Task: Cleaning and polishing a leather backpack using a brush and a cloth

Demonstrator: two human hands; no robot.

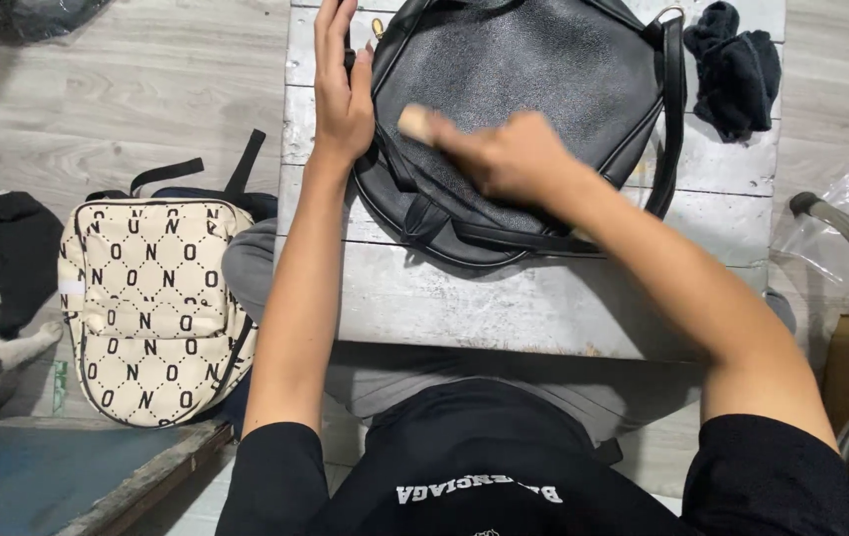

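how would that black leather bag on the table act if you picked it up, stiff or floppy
Probably floppy: the black bag lies flattened on the table, its straps trailing loose. The pebbled surface likely grips well. The left hand pins its edge.

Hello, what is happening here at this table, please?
A person works on a black leather bag lying on a worn white wooden table. The left hand steadies the bag's edge, while the right hand, blurred, holds a small pale object against its surface. A dark cloth lies beside it.

bag (533, 69) on table (543, 308) | cloth (737, 65) right of it | backpack (151, 308) on floor (left)
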